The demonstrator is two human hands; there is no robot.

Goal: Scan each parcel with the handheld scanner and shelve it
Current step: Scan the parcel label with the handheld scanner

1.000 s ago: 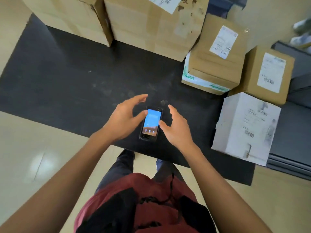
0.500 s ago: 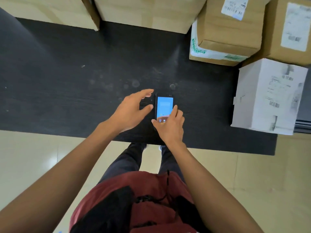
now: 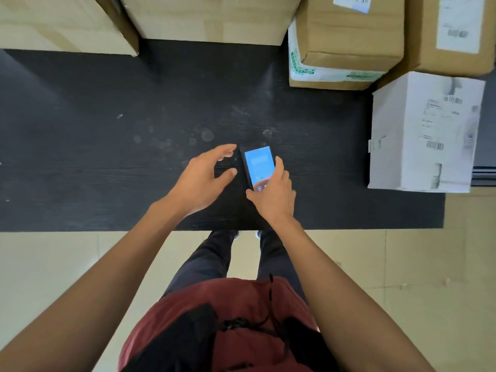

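Gripping scanner (image 3: 258,165) near table (image 3: 80,157) front edge, right hand (image 3: 273,196); left hand (image 3: 200,181) spread, empty.

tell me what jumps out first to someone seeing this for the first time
The lit blue screen of the handheld scanner stands out on the black table, with the right hand gripping its lower end and the left hand open just beside it, not touching. Next come the parcels: a white box at the table's right edge and brown cartons stacked along the far side.
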